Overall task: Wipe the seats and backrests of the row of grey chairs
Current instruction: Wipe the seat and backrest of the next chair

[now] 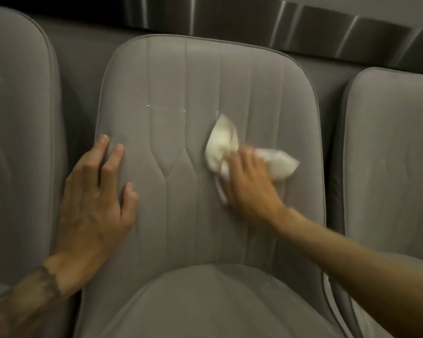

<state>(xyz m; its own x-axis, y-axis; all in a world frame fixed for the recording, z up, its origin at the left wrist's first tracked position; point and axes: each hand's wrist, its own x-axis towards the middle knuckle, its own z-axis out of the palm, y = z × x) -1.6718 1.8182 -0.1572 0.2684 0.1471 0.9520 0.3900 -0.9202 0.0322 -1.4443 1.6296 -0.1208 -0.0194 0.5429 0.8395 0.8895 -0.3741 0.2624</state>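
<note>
A grey padded chair fills the middle of the view; its stitched backrest (181, 93) rises above the rounded seat cushion (217, 306). My right hand (249, 184) presses a crumpled white cloth (221, 145) against the right half of the backrest and is blurred. My left hand (95, 198) lies flat on the backrest's left edge, fingers spread, holding nothing. A few small white specks (147, 106) sit on the backrest above the cloth's level.
A second grey chair (17, 142) stands close on the left and a third (388, 154) on the right, with narrow dark gaps between them. Behind the backrests runs a dark wall with a shiny metal strip (303, 28).
</note>
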